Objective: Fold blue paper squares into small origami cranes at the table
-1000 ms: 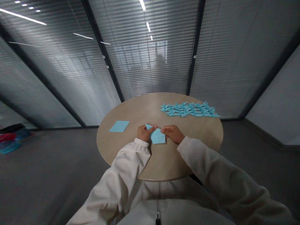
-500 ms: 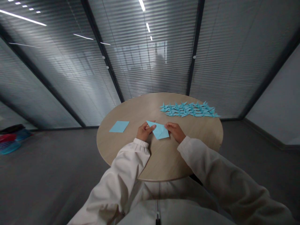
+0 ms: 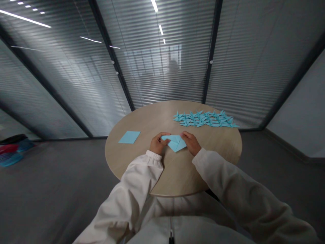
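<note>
A light blue sheet of paper (image 3: 176, 142), partly folded into a triangle, lies on the round wooden table (image 3: 177, 176) in front of me. My left hand (image 3: 157, 143) pinches its left corner with closed fingers. On the paper's right edge rests my right hand (image 3: 190, 141), fingers curled and pressing on it. Both arms wear cream sleeves.
A flat blue paper square (image 3: 129, 137) lies on the table's left part. Several folded blue paper cranes (image 3: 204, 119) sit in rows at the far right. Glass walls with blinds stand behind. Coloured items (image 3: 11, 149) lie on the floor at far left.
The paper has been turned and folded from a diamond shape into a flatter triangle. Both hands shifted slightly right along with it.
</note>
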`<state>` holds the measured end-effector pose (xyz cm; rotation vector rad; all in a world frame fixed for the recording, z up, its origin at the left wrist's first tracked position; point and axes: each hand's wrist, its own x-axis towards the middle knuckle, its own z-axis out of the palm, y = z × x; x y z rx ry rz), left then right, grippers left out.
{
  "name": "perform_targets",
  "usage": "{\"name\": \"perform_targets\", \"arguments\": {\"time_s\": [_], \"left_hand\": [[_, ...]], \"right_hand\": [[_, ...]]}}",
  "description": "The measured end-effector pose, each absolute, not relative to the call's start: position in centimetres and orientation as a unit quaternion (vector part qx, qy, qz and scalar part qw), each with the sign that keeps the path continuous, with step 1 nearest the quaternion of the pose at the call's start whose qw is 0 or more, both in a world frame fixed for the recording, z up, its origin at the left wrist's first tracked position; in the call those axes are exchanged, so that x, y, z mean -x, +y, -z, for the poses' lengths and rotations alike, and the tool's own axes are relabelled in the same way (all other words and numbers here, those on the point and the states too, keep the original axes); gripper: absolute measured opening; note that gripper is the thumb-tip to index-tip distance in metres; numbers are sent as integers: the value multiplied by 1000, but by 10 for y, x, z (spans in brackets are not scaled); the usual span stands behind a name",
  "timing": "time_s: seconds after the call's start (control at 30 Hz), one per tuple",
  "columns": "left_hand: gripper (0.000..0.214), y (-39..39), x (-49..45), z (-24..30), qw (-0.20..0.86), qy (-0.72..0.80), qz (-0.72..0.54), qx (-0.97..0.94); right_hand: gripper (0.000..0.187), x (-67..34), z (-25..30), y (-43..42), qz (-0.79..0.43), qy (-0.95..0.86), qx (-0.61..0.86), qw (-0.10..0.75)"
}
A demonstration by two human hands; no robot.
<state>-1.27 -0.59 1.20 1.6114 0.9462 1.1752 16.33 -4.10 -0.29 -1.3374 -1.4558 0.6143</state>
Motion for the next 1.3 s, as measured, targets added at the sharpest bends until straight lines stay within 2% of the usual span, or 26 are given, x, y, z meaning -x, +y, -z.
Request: {"name": "perform_targets", "arguments": {"time_s": [0.1,0.27,0.43,0.77,0.93,1.13,1.3], "left_hand": [[29,-1,15,-10,405,409,-499,-648],[33,6,19,-5,342,450,-535,-628],[34,5,21,-6,345,451,-543,-619],[31,-1,14,-7,407,445,-498,-622],[39,-8,8,-8,510,405,-417,-634],[38,-15,8,-8,493,368,-316,-722],[42,-7,10,-3,499,365,-339,-709]], "right_hand": [[27,-160,0,-43,-272,-608,532,523],[18,-156,-1,-44,-364,-612,461,529],[27,-156,4,-40,-384,-614,433,537],[29,-166,9,-34,-249,-577,487,607],[27,-165,6,-37,-213,-615,481,587],[28,-160,-2,-46,-123,-675,463,561],[32,-159,-6,-51,-14,-726,431,535]]}}
